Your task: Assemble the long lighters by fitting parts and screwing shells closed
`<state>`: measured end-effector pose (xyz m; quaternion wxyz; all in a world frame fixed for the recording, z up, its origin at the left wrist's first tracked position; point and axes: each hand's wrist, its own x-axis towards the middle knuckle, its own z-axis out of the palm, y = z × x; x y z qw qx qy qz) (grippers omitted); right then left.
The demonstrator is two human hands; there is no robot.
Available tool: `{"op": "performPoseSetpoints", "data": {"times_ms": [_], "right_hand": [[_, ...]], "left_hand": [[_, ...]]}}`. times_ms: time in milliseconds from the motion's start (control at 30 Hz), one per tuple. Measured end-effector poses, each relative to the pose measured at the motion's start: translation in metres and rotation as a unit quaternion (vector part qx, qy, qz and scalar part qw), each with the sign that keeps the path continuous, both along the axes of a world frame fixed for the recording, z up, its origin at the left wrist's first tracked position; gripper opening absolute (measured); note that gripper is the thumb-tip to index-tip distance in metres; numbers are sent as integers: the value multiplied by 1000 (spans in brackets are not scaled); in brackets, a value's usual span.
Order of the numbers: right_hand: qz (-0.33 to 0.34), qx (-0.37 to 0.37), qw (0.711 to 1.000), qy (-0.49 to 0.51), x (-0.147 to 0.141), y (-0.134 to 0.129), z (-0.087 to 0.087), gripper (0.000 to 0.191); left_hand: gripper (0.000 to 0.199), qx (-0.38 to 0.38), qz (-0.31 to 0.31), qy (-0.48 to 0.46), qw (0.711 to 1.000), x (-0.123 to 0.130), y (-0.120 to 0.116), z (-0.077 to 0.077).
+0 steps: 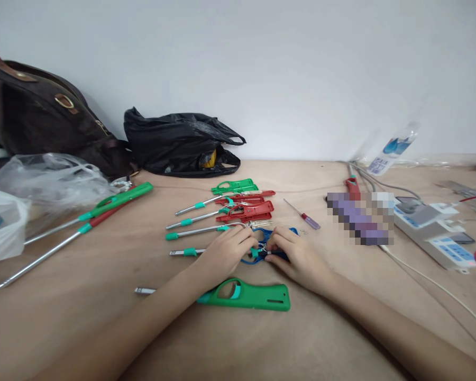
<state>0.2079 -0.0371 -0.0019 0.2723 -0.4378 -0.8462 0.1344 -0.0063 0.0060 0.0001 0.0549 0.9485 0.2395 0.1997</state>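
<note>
My left hand (232,250) and my right hand (295,256) are close together over an opened blue gas lighter (293,231). The left fingers are curled closed by its teal trigger piece (255,253) and thin wires. Thumb and fingers of my right hand pinch a dark part of the same lighter, mostly hidden by the hand. The lighter's metal tube (175,253) sticks out left of my left hand. A whole green lighter (262,296) lies in front, partly under my left forearm. Behind are opened lighters with red shells (248,211) and a green shell (238,186).
A purple-handled screwdriver (310,221) lies right of the hands. Farther right are a power strip (432,233), cables and a plastic bottle (394,148). Two assembled lighters (122,198) lie at left by plastic bags (59,177); a black bag (174,140) stands against the wall.
</note>
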Motion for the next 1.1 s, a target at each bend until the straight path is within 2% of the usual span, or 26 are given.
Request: {"op": "performPoseSetpoints", "data": {"times_ms": [500, 800, 1100], "right_hand": [[4, -50, 998, 32, 0, 0, 4, 11], [-20, -101, 991, 80, -1, 1, 0, 10], [-20, -71, 995, 60, -1, 2, -4, 14]], "left_hand": [[29, 16, 4, -14, 1000, -1, 1, 3], [27, 51, 4, -24, 998, -2, 2, -1], [29, 69, -8, -9, 998, -2, 1, 1]]}}
